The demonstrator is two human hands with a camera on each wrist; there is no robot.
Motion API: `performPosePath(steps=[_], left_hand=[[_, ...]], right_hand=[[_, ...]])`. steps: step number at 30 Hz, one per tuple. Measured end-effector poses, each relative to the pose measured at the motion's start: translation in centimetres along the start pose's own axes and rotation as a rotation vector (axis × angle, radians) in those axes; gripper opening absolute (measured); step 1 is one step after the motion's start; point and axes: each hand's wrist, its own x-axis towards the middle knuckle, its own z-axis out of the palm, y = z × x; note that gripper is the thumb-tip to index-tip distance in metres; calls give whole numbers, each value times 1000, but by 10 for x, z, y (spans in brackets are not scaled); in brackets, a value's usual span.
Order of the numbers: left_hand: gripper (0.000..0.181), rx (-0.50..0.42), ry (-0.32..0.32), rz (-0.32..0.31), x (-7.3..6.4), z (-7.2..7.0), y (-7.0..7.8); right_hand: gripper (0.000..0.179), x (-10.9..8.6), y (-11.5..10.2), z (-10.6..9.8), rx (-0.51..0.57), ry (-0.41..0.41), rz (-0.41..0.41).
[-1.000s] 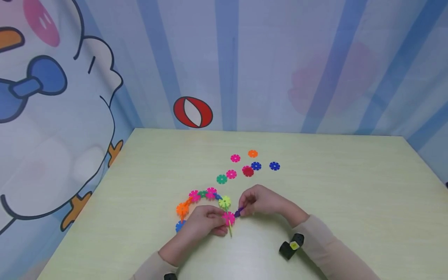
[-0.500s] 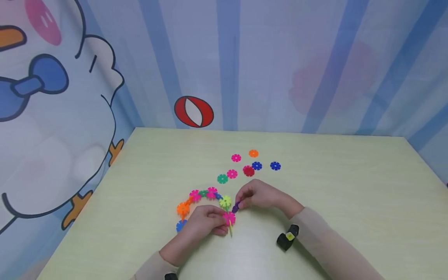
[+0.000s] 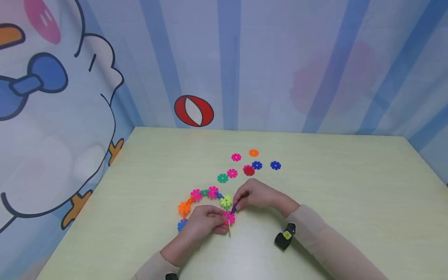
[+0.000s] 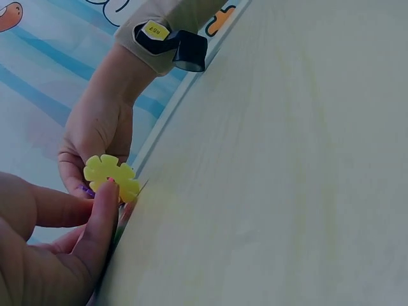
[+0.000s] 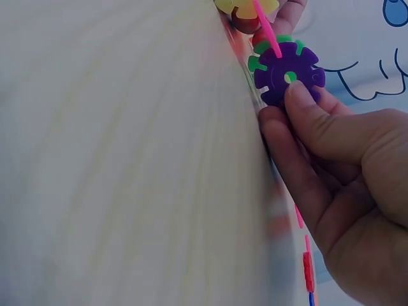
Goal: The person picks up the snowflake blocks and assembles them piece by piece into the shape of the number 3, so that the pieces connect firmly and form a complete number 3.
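A curved chain of slotted plastic flower discs lies on the table, with orange (image 3: 184,208), blue, green, pink and yellow pieces. At its near right end my left hand (image 3: 203,222) pinches a pink disc (image 3: 230,218) between thumb and fingers. Below that, a yellow disc (image 4: 109,175) stands edge-on in the head view. My right hand (image 3: 256,195) pinches a purple disc (image 5: 284,71) by its rim. In the right wrist view the purple disc meets the pink one, seen edge-on; how deep the slots engage cannot be told. My left palm hides part of the chain.
Loose discs lie beyond the hands: green (image 3: 222,178), pink (image 3: 232,173), a red one (image 3: 249,170) overlapping a pink one, blue (image 3: 275,165) and orange (image 3: 253,153). The pale table (image 3: 350,194) ends at a printed curtain (image 3: 266,70).
My right hand has moved left with the purple disc, bringing it from beside the pink disc to its upper right edge. The disc has turned more upright. My left hand stays nearly still.
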Motion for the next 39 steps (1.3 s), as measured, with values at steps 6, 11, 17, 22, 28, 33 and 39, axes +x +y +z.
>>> performPosePath(steps=[6, 11, 17, 22, 28, 33, 39], left_hand=[[23, -30, 52, -11, -2, 3, 1], [24, -58, 91, -39, -3, 6, 2], [22, -99, 97, -46, -3, 7, 1], [22, -105, 97, -51, -3, 7, 1], [21, -103, 118, -59, -3, 9, 0], [21, -126, 132, -64, -1, 9, 0], [21, -124, 111, -64, 0, 8, 0]], right_hand=[[6, 1, -1, 4, 8, 36, 1], [5, 0, -4, 6, -10, 57, -8], [5, 1, -4, 10, 3, 66, -21], [6, 1, -4, 11, 4, 66, -28], [7, 1, -3, 13, -8, 78, -40], [8, -1, -3, 15, -45, 92, -32], [8, -4, -5, 15, -45, 89, -35]])
